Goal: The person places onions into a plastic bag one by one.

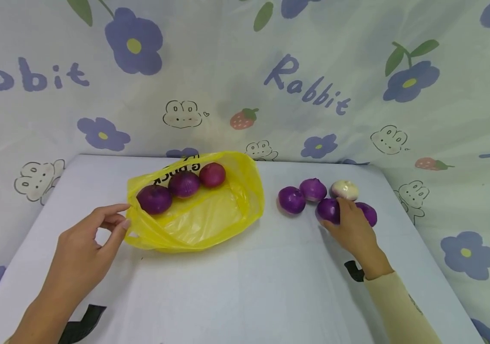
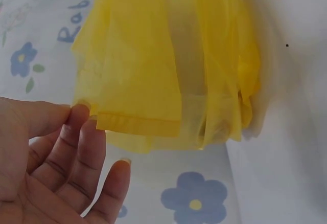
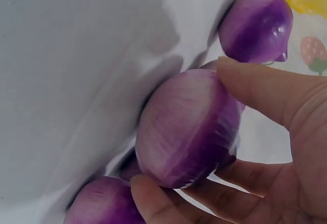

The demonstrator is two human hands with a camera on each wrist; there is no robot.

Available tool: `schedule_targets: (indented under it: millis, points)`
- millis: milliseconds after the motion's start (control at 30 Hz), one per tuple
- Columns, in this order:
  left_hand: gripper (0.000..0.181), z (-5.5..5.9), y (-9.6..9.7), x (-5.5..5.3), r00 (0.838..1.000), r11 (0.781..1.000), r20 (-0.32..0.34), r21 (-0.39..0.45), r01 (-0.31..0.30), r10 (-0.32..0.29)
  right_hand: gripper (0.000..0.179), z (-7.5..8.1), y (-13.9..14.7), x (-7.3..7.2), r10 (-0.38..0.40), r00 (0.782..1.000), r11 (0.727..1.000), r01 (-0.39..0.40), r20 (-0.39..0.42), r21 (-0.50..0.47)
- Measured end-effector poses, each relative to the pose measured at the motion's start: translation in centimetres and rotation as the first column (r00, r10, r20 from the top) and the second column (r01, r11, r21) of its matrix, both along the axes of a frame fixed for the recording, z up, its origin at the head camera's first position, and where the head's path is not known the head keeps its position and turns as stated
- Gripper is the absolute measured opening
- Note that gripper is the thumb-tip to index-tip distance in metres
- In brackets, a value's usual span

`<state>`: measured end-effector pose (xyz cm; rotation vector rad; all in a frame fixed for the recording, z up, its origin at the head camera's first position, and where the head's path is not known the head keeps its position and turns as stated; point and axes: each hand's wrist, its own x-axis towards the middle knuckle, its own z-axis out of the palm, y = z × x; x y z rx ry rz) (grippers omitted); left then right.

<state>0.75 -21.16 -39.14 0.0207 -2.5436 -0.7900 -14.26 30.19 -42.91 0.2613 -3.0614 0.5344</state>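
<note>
inside the yellow bag [image 1: 204, 227] lie three onions [image 1: 184, 185].

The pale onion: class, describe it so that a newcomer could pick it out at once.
On the white table, find the yellow bag, then look right to the loose purple onions. The pale onion sits among them toward the back, just beyond the right hand. Its creamy white skin sets it apart from its purple neighbours.
</note>
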Motion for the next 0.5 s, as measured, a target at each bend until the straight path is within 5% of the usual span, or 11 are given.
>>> schedule_targets:
  millis: [500]
  points:
    - [0.04, -0.01, 0.13, 0.0, 1.0, 1.0, 0.022, 0.003, -0.003, 0.003, 0.086, -0.06, 0.26, -0.83, -0.037, 0.991, 0.999, 0.041, 0.131, -0.027]
